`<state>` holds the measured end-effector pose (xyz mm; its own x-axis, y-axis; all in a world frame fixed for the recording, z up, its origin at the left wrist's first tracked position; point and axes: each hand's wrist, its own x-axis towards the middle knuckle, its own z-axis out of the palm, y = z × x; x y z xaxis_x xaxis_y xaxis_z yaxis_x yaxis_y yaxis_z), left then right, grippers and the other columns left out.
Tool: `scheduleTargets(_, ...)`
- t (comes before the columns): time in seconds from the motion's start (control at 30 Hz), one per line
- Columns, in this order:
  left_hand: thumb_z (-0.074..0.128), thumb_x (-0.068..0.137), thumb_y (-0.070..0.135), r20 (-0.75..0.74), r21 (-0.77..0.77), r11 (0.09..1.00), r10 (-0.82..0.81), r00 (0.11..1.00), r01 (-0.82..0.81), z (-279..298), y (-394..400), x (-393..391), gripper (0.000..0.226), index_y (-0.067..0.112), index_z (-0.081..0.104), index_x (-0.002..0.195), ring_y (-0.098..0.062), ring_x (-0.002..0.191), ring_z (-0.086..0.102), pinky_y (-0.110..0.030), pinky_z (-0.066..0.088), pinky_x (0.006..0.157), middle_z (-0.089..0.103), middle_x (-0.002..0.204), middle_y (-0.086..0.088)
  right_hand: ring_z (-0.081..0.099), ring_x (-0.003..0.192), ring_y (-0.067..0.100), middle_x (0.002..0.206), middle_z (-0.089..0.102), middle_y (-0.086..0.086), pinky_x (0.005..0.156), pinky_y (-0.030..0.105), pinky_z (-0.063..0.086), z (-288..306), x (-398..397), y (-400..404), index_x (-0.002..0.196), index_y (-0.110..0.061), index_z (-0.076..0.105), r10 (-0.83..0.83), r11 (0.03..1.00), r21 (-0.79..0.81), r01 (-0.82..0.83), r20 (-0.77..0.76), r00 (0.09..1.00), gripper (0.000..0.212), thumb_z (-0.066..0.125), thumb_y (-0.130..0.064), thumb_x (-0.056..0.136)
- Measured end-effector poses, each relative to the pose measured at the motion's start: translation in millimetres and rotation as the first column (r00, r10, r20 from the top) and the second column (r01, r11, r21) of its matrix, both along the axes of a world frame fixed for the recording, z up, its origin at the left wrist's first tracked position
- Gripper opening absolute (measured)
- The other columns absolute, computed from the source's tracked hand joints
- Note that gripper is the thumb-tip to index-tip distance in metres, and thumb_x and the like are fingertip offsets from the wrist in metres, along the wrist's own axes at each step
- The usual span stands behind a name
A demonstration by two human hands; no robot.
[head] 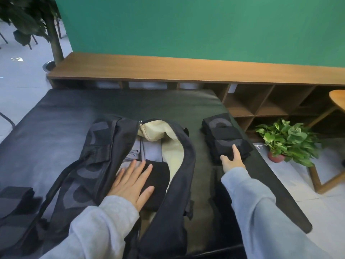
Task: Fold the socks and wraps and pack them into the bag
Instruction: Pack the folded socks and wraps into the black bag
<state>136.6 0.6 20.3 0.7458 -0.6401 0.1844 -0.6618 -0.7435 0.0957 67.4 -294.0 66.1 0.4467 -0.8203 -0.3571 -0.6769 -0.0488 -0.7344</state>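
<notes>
A folded black item [158,176] is seen inside the open bag [179,165], near its front end, with pale grey folded cloth [149,152] lying beyond it in the same compartment. The left hand [132,186] is laid flat on this item, fingers spread and straight, apparently pressing it down. The bag lies unzipped on a dark padded surface [56,113], its cream lining exposed. To the right of the bag, well apart from it, a stack of folded black pieces [224,137] rests near the surface edge; whether these are socks or wraps cannot be told. The right hand [232,158] is set against the near end of this stack, index finger on top and thumb at the side, in what looks like the start of a pinch; a firm hold is not confirmed. At the far left, further dark fabric [16,200] lies loose on the surface and appears not yet folded. The task is judged partly done: some pieces are packed, a folded stack awaits transfer, and the left-hand fabric remains to be dealt with.
</notes>
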Motion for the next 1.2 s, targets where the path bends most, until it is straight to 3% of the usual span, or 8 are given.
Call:
scheduleTargets(0.17,0.006,0.097,0.051,-0.001,0.029,1.000,-0.012,1.000,0.012,-1,0,1,0.057,0.023,0.039,0.133,-0.019,0.128,0.031,-0.031,0.014,0.105,0.054,0.133,-0.003,0.045,0.118,0.038,0.146,0.030,0.013,0.102,0.044,0.032,-1,12,-16,0.143,-0.041,0.030,-0.093,0.994,0.063,0.091,0.033,0.995,0.048,0.042,-0.035,0.097)
scheduleTargets(0.4,0.006,0.096,0.051,-0.016,0.035,0.999,-0.009,1.000,0.010,-2,0,1,0.057,0.024,0.040,0.133,-0.020,0.128,0.031,-0.029,0.006,0.106,0.054,0.133,-0.003,0.048,0.106,0.027,0.135,0.045,0.011,0.099,0.043,0.039,-5,21,-25,0.130,-0.034,0.047,-0.183,0.979,0.111,0.168,0.135,0.974,0.036,0.048,-0.034,0.094)
scheduleTargets(0.47,0.006,0.096,0.051,-0.015,0.038,0.999,-0.006,1.000,0.007,-2,1,1,0.057,0.024,0.040,0.133,-0.020,0.128,0.031,-0.029,0.006,0.106,0.054,0.133,-0.003,0.048,0.116,0.029,0.131,0.051,0.009,0.100,0.042,0.040,-5,24,-27,0.129,-0.032,0.050,-0.215,0.970,0.145,0.193,0.161,0.963,0.035,0.049,-0.028,0.094)
scheduleTargets(0.7,0.006,0.096,0.052,-0.043,0.054,0.999,-0.007,0.999,0.009,1,2,0,0.057,0.024,0.040,0.132,-0.020,0.128,0.031,-0.028,0.006,0.106,0.054,0.133,-0.003,0.057,0.102,0.031,0.104,0.053,0.008,0.083,0.035,0.046,-8,34,-23,0.133,-0.028,0.047,-0.322,0.936,0.220,0.275,0.220,0.921,0.052,0.050,0.001,0.090)
scheduleTargets(0.77,0.006,0.096,0.051,-0.050,0.055,0.998,-0.007,0.999,0.010,2,1,0,0.057,0.024,0.040,0.132,-0.020,0.128,0.031,-0.027,0.006,0.106,0.054,0.133,-0.003,0.057,0.104,0.031,0.112,0.056,0.010,0.084,0.033,0.046,-8,33,-22,0.133,-0.024,0.047,-0.342,0.930,0.220,0.294,0.233,0.910,0.053,0.048,0.006,0.089)
scheduleTargets(0.87,0.006,0.096,0.052,-0.053,0.064,0.998,-0.006,0.999,0.009,2,0,1,0.057,0.024,0.041,0.132,-0.019,0.128,0.031,-0.027,0.006,0.106,0.055,0.133,-0.002,0.056,0.097,0.028,0.124,0.056,0.012,0.081,0.032,0.045,-7,29,-18,0.132,-0.023,0.049,-0.345,0.931,0.212,0.297,0.246,0.906,0.052,0.048,0.006,0.089)
scheduleTargets(1.03,0.007,0.096,0.052,-0.099,0.049,0.999,-0.002,0.995,0.007,4,0,1,0.057,0.025,0.042,0.132,-0.019,0.128,0.031,-0.025,0.006,0.106,0.054,0.133,-0.001,0.049,0.086,0.023,0.109,0.052,0.005,0.080,0.031,0.042,2,3,3,0.130,-0.024,0.051,-0.259,0.962,0.159,0.220,0.290,0.921,0.045,0.049,-0.001,0.090)
scheduleTargets(1.2,0.007,0.095,0.055,-0.130,0.044,0.999,-0.018,0.991,0.024,5,-1,2,0.060,0.024,0.043,0.133,-0.017,0.130,0.029,-0.027,0.010,0.105,0.053,0.134,-0.001,0.042,0.100,0.011,0.113,0.043,-0.011,0.088,0.031,0.039,13,-30,36,0.108,-0.038,0.055,-0.105,0.990,0.129,0.055,0.415,0.904,0.028,0.057,-0.016,0.091)
